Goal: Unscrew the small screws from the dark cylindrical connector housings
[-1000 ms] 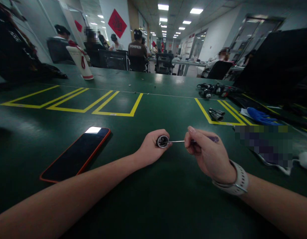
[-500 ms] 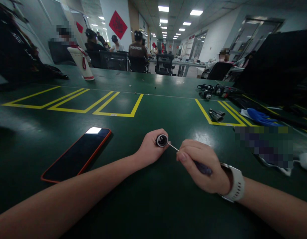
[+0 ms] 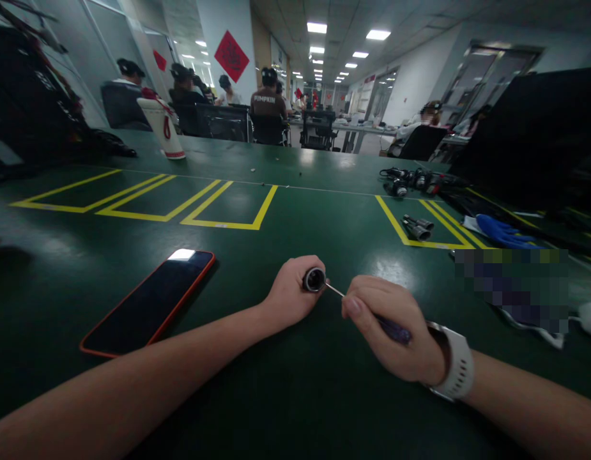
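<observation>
My left hand [image 3: 290,295] rests on the green table [image 3: 295,396] with its fingers wrapped round a small black and silver cylindrical part [image 3: 314,280], its round end facing the camera. My right hand [image 3: 391,335], a white watch on its wrist, grips a thin screwdriver [image 3: 372,314] with a dark purple handle. The metal tip of the screwdriver touches the right side of the part's end.
A phone [image 3: 149,300] in an orange case lies to the left of my left arm. Yellow tape boxes [image 3: 190,204] mark the table. Similar metal parts [image 3: 416,227], a blue glove [image 3: 501,231] and a white cup [image 3: 163,128] lie farther off. Several people sit at desks behind.
My right hand dropped from level with the part to lower right, so the screwdriver now slants up to it. The view shifted slightly downward.
</observation>
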A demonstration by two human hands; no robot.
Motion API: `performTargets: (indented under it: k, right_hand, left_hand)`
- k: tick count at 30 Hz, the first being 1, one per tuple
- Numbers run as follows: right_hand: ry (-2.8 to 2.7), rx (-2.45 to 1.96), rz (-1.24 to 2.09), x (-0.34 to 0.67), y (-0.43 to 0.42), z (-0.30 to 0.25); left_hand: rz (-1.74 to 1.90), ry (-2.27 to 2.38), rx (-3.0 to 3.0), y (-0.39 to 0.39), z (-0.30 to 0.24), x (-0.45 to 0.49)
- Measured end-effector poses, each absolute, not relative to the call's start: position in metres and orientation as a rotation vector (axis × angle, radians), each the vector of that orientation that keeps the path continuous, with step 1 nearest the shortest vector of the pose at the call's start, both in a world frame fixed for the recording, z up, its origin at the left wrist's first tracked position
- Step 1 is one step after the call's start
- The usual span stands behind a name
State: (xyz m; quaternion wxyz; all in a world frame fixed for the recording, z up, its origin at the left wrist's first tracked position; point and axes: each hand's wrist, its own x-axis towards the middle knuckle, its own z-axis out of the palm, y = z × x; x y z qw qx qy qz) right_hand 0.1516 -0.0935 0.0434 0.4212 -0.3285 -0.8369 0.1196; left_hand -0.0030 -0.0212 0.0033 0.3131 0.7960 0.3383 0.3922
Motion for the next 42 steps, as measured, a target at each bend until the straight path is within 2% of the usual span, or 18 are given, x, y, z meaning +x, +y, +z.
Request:
performTargets:
  k: [12,21,31,40,42]
  right_hand:
    - [-2.092,-0.804,0.245,0.153,-0.096,0.045]
    - [-2.156,-0.861,0.139,0.149,-0.097,0.042]
    - [-2.003,-0.836,0.329,0.151,-0.096,0.039]
    - [-1.456,-1.035,0.915,0.156,-0.082,0.035]
    - [-1.421,-1.026,0.920,0.158,-0.081,0.036]
  left_hand:
    - [0.995,0.768,2.022,-0.019,0.002,-0.005]
    - [1.040,0.961,2.136,-0.022,0.006,-0.002]
    - [1.055,0.833,1.971,-0.021,0.005,-0.004]
    - [0.934,0.815,1.926,-0.019,0.006,-0.004]
    - [0.909,0.834,1.952,-0.019,0.007,-0.004]
